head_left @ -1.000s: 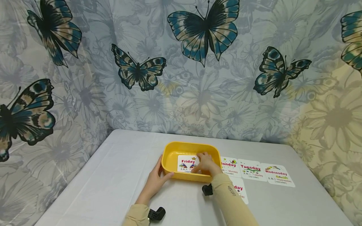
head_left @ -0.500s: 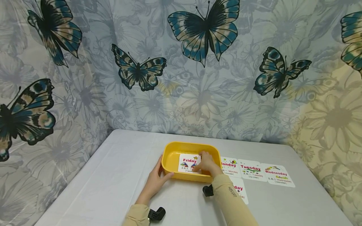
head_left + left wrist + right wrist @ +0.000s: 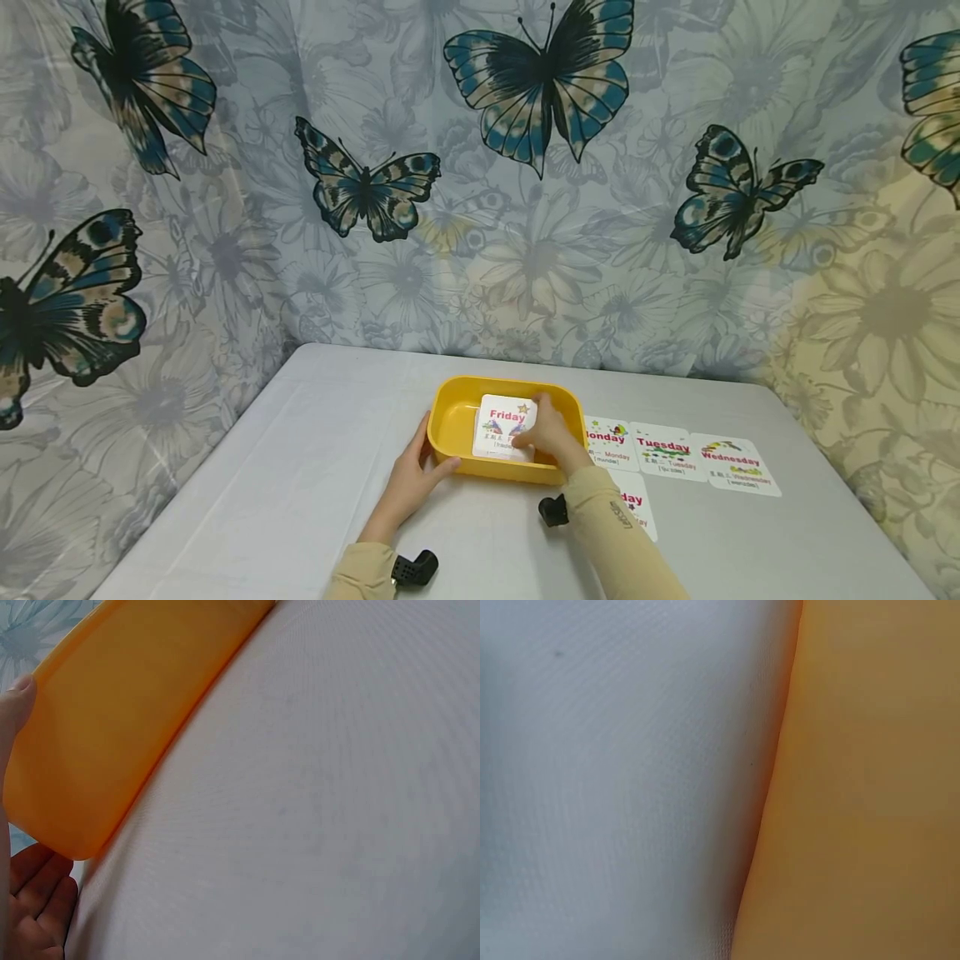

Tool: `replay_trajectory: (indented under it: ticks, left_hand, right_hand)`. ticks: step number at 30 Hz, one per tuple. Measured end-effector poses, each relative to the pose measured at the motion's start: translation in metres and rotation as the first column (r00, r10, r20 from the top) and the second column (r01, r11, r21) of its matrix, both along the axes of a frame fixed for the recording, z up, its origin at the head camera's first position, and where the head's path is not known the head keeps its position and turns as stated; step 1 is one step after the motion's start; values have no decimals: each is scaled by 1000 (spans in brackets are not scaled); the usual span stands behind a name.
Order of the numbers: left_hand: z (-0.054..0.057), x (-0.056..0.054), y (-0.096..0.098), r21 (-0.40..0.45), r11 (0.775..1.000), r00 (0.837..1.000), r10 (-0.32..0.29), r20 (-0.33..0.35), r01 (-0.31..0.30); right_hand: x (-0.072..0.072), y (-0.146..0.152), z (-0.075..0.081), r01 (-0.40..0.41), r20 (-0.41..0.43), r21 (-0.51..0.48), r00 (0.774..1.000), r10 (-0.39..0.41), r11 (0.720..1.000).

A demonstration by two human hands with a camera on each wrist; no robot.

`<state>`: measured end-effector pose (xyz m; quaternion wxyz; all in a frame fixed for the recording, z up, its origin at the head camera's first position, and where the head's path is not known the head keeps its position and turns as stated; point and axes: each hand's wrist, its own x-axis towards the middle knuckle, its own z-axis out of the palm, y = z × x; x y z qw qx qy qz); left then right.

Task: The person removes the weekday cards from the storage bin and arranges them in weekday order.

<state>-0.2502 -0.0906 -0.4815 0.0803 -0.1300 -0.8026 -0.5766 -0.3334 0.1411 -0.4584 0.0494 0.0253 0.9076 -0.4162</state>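
Note:
A yellow plastic bin (image 3: 495, 471) sits on the white table. My left hand (image 3: 408, 479) grips its left front corner, thumb at the front rim and fingers around the side. In the left wrist view, fingers (image 3: 49, 900) show beyond the bin's end wall (image 3: 97, 742). My right hand (image 3: 551, 432) reaches inside and pinches the right edge of a white "Friday" flashcard (image 3: 501, 425), which is tilted up. The edge of another card shows beneath it. Only the bin wall (image 3: 870, 780) and table appear in the right wrist view; that hand is hidden there.
Right of the bin, the Monday (image 3: 609, 440), Tuesday (image 3: 667, 452) and Wednesday (image 3: 733, 463) cards lie in a row. Another card (image 3: 637, 507), partly under my right sleeve, shows only "day". Butterfly-patterned cloth (image 3: 540, 275) hangs behind the table (image 3: 247, 483).
The Friday card has shifted slightly right and its far edge has risen off the bin floor, baring a card edge below. My right hand has moved a little right; the left has stayed put.

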Motion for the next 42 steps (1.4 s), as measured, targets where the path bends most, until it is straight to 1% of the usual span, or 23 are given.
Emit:
replay_trajectory:
  ticks: [3, 6, 12, 21, 24, 28, 33, 35, 37, 38, 41, 42]
  left_hand:
    - [0, 0, 0, 3, 1000, 1000, -2, 0, 2]
    - [0, 0, 0, 5, 1000, 1000, -3, 0, 3]
    - [1, 1, 0, 2, 1000, 1000, 0, -3, 0]
    - [0, 1, 1, 4, 1000, 1000, -3, 0, 3]
    - [0, 1, 1, 7, 1000, 1000, -3, -3, 3]
    - [-1, 1, 1, 0, 1000, 1000, 2, -2, -2]
    - [-1, 1, 0, 8, 1000, 1000, 4, -5, -4]
    - [0, 1, 0, 11, 1000, 1000, 4, -6, -4]
    - [0, 1, 0, 12, 1000, 1000, 3, -6, -3]
    - [0, 1, 0, 11, 1000, 1000, 2, -5, -2]
    - [1, 1, 0, 7, 1000, 1000, 4, -5, -4]
    - [1, 1, 0, 6, 1000, 1000, 5, -5, -5]
  right_hand:
    - [0, -1, 1, 23, -1, -27, 1000, -23, 999]
    - [-1, -1, 1, 44, -20, -23, 999, -44, 999]
    - [-2, -1, 3, 57, -96, -1, 994, -57, 998]
    - [1, 4, 7, 63, -154, -1, 986, -63, 998]
    - [2, 6, 9, 57, -172, -24, 983, -60, 998]
    - [4, 11, 13, 26, -199, -95, 979, -44, 995]
    - [14, 17, 18, 14, -217, -174, 975, -53, 985]
    - [17, 20, 20, 25, -205, -222, 976, -71, 975]
    - [21, 24, 22, 33, -184, -297, 979, -91, 954]
    - [23, 25, 23, 35, -171, -338, 980, -98, 940]
    - [28, 30, 27, 42, -127, -461, 985, -113, 887]
    - [30, 31, 28, 40, -118, -486, 987, -111, 873]
